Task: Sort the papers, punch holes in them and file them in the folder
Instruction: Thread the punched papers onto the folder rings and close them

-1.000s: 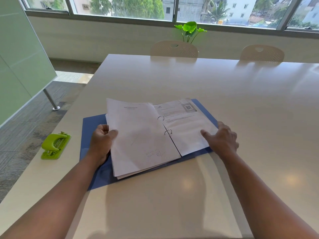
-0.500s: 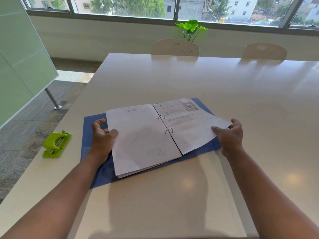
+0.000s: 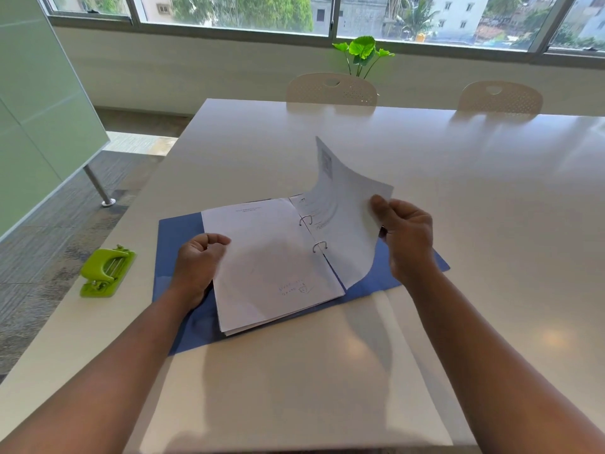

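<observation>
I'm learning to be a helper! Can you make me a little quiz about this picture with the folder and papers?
1. True or false: the green hole punch sits on the blue folder.
2. Which hand lifts the curled sheet? A left B right
3. Fill in: the papers sit on two metal ____.

Key
1. False; it sits on the table, left of the folder.
2. B; the right hand pinches it, the left hand holds the paper stack.
3. Rings.
</observation>
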`<control>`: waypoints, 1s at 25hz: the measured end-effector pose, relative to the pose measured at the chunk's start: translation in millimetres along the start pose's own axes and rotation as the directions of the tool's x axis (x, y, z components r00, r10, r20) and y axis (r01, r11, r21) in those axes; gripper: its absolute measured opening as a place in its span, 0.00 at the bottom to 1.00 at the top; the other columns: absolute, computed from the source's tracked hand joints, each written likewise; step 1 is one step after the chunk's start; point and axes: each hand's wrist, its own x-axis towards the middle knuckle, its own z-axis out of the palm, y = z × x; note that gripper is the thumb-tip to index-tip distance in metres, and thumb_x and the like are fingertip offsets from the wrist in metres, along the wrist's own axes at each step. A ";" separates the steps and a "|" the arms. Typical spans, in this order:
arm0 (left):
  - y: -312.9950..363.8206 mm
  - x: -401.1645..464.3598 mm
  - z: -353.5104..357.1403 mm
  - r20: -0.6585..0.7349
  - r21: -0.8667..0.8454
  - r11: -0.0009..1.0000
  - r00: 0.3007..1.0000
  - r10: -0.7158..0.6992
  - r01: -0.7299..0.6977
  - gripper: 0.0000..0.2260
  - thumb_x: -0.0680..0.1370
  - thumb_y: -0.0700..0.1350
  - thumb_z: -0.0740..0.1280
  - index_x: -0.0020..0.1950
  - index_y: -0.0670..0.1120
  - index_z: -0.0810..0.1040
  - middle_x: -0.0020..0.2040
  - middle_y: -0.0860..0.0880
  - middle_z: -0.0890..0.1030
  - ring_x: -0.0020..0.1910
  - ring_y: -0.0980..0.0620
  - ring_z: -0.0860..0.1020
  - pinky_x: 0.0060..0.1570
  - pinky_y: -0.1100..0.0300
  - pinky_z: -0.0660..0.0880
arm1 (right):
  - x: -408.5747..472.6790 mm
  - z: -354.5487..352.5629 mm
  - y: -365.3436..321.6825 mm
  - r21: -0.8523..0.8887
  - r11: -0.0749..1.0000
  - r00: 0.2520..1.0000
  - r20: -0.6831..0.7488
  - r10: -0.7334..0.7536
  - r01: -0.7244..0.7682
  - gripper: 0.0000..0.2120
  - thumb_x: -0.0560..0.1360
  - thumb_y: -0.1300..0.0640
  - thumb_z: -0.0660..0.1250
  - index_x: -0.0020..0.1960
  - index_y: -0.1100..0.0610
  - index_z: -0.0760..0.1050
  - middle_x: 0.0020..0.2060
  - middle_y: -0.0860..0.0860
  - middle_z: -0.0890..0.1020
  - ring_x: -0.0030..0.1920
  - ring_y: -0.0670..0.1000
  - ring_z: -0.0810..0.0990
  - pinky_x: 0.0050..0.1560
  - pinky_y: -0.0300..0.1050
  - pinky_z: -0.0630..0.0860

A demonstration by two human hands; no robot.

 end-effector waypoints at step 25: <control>0.9 3.0 -2.1 -0.024 -0.103 0.993 0.998 -0.065 0.062 0.03 0.80 0.41 0.69 0.52 0.42 0.79 0.52 0.39 0.85 0.50 0.37 0.83 0.52 0.44 0.80 | -71.0 90.6 54.3 -0.596 0.709 0.680 0.698 0.225 0.377 0.24 0.73 0.43 0.77 0.66 0.51 0.81 0.66 0.45 0.81 0.64 0.37 0.76 0.67 0.36 0.69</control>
